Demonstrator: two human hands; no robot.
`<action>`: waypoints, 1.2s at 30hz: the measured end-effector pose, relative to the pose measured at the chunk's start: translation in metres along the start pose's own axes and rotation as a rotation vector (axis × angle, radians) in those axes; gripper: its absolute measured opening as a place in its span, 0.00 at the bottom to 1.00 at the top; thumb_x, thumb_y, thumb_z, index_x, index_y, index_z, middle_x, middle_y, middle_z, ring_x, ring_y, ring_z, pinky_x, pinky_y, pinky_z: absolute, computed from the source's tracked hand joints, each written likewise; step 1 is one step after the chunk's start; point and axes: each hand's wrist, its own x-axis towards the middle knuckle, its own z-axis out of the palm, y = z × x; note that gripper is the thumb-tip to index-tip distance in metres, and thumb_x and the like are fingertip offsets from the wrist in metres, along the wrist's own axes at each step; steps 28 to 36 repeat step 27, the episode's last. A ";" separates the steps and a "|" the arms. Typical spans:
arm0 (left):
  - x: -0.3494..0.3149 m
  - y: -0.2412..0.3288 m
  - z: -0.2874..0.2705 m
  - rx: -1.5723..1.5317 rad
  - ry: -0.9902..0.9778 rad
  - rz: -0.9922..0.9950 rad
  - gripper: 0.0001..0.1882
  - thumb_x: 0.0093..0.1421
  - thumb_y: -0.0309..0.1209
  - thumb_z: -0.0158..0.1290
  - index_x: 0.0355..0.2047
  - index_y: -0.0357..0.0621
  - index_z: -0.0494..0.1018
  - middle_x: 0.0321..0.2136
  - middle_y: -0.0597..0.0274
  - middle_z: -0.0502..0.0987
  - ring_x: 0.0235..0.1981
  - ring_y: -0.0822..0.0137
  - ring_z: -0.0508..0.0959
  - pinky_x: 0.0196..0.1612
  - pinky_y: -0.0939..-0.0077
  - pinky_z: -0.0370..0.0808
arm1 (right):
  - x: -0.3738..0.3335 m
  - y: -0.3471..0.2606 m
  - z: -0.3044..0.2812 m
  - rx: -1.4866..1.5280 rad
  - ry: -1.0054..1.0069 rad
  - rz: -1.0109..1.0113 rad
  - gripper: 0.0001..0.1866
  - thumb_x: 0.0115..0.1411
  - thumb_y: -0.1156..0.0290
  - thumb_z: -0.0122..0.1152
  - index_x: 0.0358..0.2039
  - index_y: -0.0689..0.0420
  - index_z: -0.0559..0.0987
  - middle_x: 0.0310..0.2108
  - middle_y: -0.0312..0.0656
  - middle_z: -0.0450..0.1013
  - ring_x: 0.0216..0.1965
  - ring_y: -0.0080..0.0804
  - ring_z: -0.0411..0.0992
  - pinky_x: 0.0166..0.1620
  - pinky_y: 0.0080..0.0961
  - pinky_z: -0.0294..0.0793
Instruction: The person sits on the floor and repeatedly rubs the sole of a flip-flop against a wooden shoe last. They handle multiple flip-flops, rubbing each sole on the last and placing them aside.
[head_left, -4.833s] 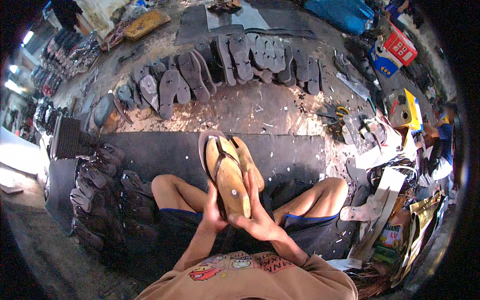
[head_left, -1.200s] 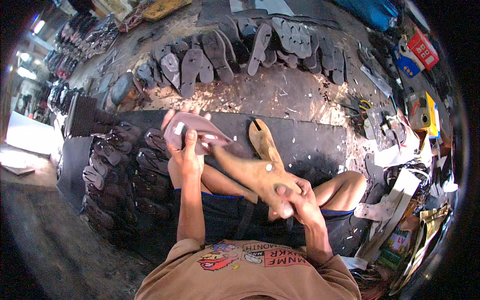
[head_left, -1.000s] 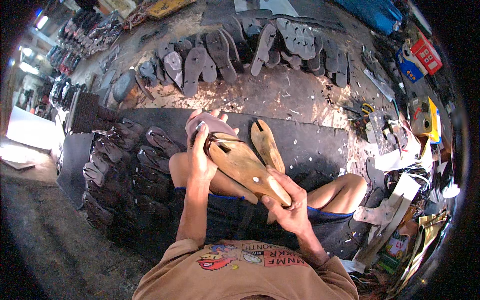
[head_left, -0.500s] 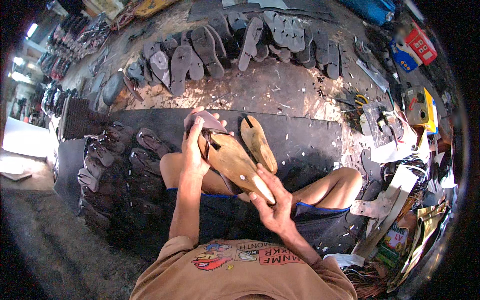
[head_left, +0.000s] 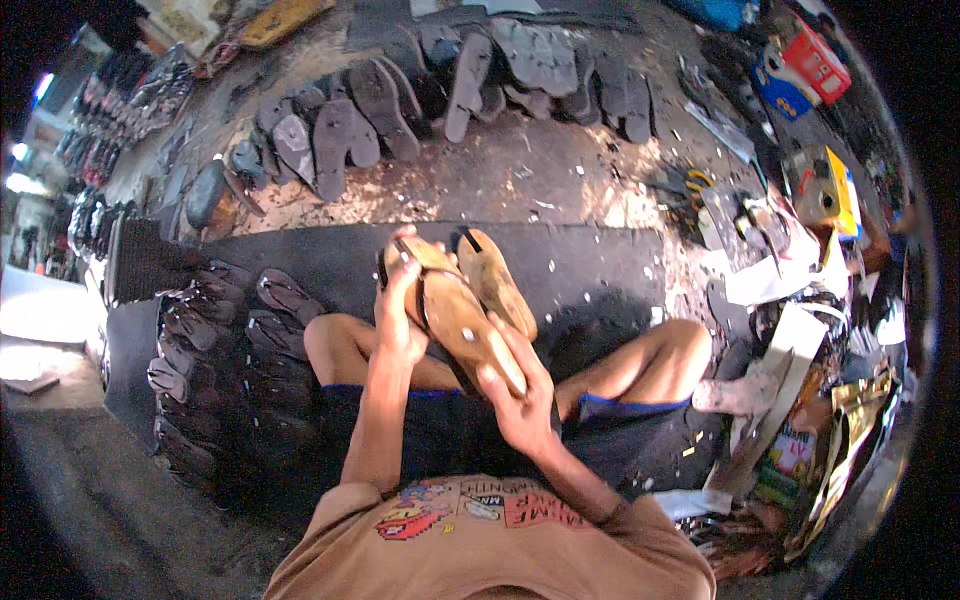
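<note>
A foot-shaped wooden shoe last (head_left: 462, 318) is held slantwise between my two hands above my lap. My left hand (head_left: 398, 305) grips its far, slotted end, the thumb on top and the fingertips showing at the far edge. My right hand (head_left: 522, 392) is wrapped round its narrower near end. A dark strap crosses the last near my left thumb; what lies beneath it is hidden and blurred. Just beyond, a second wooden last (head_left: 492, 272) with a dark slot lies on the black mat (head_left: 590, 270), its near end close to my right fingers.
Dark finished sandals (head_left: 285, 292) lie in rows at my left. An arc of grey soles (head_left: 335, 140) spreads across the far floor. On the right are yellow-handled scissors (head_left: 697, 183), a yellow-and-grey box (head_left: 828, 195), a red-and-blue box (head_left: 800, 75) and scraps. My bent knees flank the work.
The last has turned steeper and shifted within my hands; the brown sandal piece that stuck out at its far end is now mostly out of sight. The whole view has shifted slightly.
</note>
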 end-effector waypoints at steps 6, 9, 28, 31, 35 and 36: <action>-0.064 -0.031 0.019 -0.191 0.186 -0.197 0.32 0.75 0.55 0.47 0.67 0.47 0.67 0.61 0.53 0.75 0.62 0.56 0.77 0.66 0.56 0.74 | -0.012 0.018 -0.002 -0.352 -0.022 -0.222 0.34 0.61 0.64 0.74 0.68 0.53 0.75 0.71 0.57 0.64 0.70 0.59 0.65 0.71 0.52 0.66; -0.074 -0.053 -0.054 -0.004 0.297 -0.251 0.33 0.72 0.58 0.47 0.65 0.45 0.69 0.57 0.55 0.77 0.58 0.56 0.78 0.63 0.54 0.75 | -0.023 -0.002 0.009 -0.335 -0.239 -0.196 0.41 0.63 0.56 0.73 0.72 0.52 0.67 0.74 0.59 0.53 0.76 0.61 0.50 0.74 0.60 0.54; -0.105 -0.006 -0.009 -0.252 0.044 -0.373 0.52 0.64 0.72 0.46 0.70 0.39 0.66 0.53 0.42 0.81 0.50 0.49 0.84 0.52 0.47 0.84 | -0.033 0.013 -0.006 0.824 -0.330 0.646 0.18 0.79 0.50 0.52 0.37 0.47 0.81 0.19 0.20 0.60 0.18 0.12 0.54 0.22 0.18 0.52; -0.105 -0.006 -0.009 -0.252 0.044 -0.373 0.52 0.64 0.72 0.46 0.70 0.39 0.66 0.53 0.42 0.81 0.50 0.49 0.84 0.52 0.47 0.84 | -0.033 0.013 -0.006 0.824 -0.330 0.646 0.18 0.79 0.50 0.52 0.37 0.47 0.81 0.19 0.20 0.60 0.18 0.12 0.54 0.22 0.18 0.52; -0.105 -0.006 -0.009 -0.252 0.044 -0.373 0.52 0.64 0.72 0.46 0.70 0.39 0.66 0.53 0.42 0.81 0.50 0.49 0.84 0.52 0.47 0.84 | -0.033 0.013 -0.006 0.824 -0.330 0.646 0.18 0.79 0.50 0.52 0.37 0.47 0.81 0.19 0.20 0.60 0.18 0.12 0.54 0.22 0.18 0.52; -0.105 -0.006 -0.009 -0.252 0.044 -0.373 0.52 0.64 0.72 0.46 0.70 0.39 0.66 0.53 0.42 0.81 0.50 0.49 0.84 0.52 0.47 0.84 | -0.033 0.013 -0.006 0.824 -0.330 0.646 0.18 0.79 0.50 0.52 0.37 0.47 0.81 0.19 0.20 0.60 0.18 0.12 0.54 0.22 0.18 0.52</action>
